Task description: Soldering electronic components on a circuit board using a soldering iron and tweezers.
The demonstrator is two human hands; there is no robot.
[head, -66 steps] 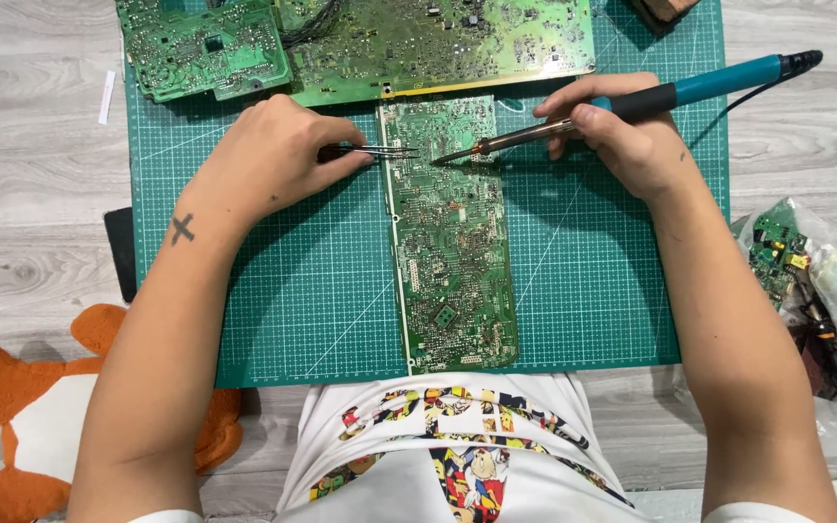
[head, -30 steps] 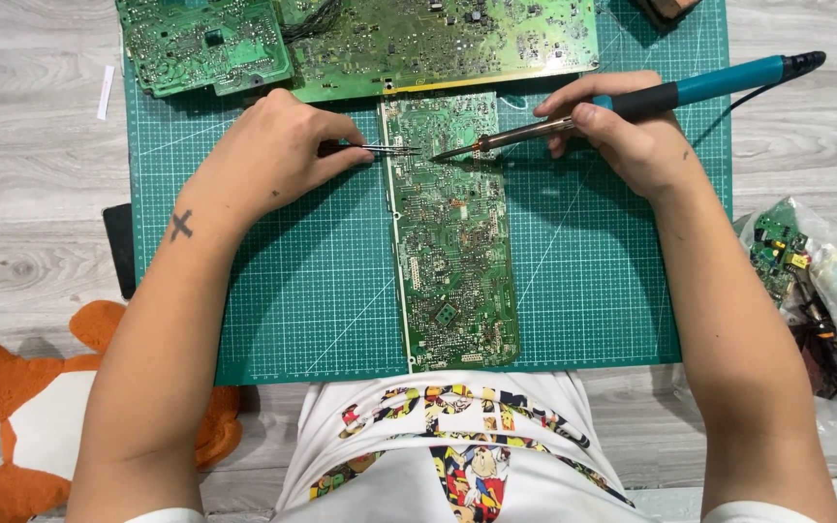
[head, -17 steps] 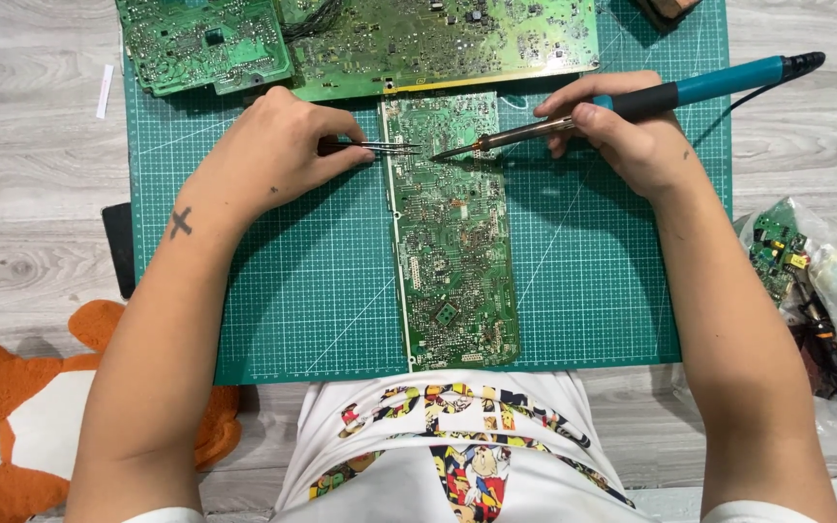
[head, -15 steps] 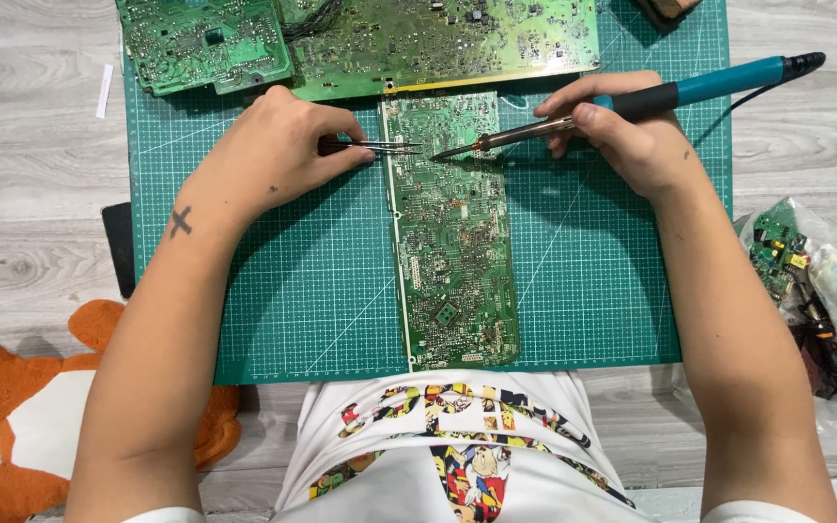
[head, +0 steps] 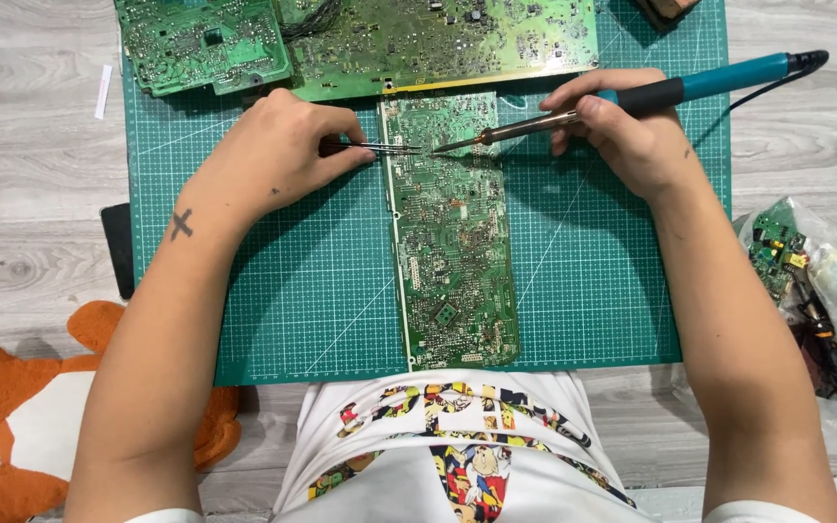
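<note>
Green and long, a narrow circuit board (head: 452,232) is lying between the hands on a cutting mat (head: 322,291). The left hand (head: 278,160) is pinching tweezers (head: 380,148), fingers closed around them, tips touching the board's upper edge. The right hand (head: 632,131) is gripping a blue-handled soldering iron (head: 632,97), its tip meeting the tweezers. Larger boards (head: 360,39) are lying just beyond both hands.
</note>
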